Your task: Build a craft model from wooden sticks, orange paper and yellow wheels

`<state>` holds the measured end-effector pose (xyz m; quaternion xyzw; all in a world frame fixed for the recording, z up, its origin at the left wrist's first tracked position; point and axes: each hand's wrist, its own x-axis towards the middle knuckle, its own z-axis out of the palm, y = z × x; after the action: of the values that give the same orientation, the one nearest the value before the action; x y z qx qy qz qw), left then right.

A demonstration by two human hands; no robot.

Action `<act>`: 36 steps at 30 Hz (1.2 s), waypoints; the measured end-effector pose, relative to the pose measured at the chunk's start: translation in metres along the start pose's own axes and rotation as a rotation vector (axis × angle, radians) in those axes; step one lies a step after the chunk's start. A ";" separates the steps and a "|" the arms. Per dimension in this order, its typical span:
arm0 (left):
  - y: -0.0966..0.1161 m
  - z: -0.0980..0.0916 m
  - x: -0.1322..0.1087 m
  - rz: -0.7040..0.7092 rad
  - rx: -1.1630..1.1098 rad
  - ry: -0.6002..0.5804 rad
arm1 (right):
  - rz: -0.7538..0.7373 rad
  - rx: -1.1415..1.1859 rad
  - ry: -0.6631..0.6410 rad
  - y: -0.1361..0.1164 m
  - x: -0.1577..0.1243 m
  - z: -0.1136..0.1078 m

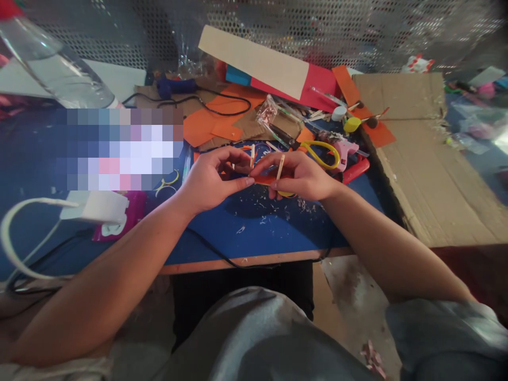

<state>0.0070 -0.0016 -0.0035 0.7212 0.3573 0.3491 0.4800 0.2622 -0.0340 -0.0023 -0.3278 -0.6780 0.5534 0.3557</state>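
Note:
Over the blue table, my left hand [212,177] and my right hand [311,174] hold a small orange paper piece [265,180] between their fingertips. Two short wooden sticks stand up from it, one stick [252,157] by my left fingers and another stick [280,167] beside my right thumb. Fingers cover much of the piece, so how the sticks are joined to it cannot be made out. Just beyond my right hand lie scissors with yellow handles [336,159], a pink glue gun [346,150] and a red handle [357,170].
Orange paper [216,114], coloured sheets [257,61] and loose sticks lie at the back. A cardboard sheet [444,174] covers the right side. To the left are a plastic bottle [67,74] and a white plug [95,205] with cables. Scraps [262,211] litter the table [222,238].

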 end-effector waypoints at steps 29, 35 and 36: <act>0.003 0.001 -0.001 -0.067 -0.067 0.033 | -0.118 0.079 -0.041 0.015 0.002 0.000; 0.003 0.000 0.000 -0.060 -0.112 0.020 | -0.137 0.086 -0.061 0.017 0.001 -0.002; 0.003 0.000 0.000 -0.058 -0.121 0.014 | -0.128 0.095 -0.060 0.016 0.001 -0.002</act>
<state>0.0074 -0.0027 -0.0008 0.6777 0.3598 0.3609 0.5301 0.2637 -0.0296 -0.0177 -0.2497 -0.6808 0.5708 0.3851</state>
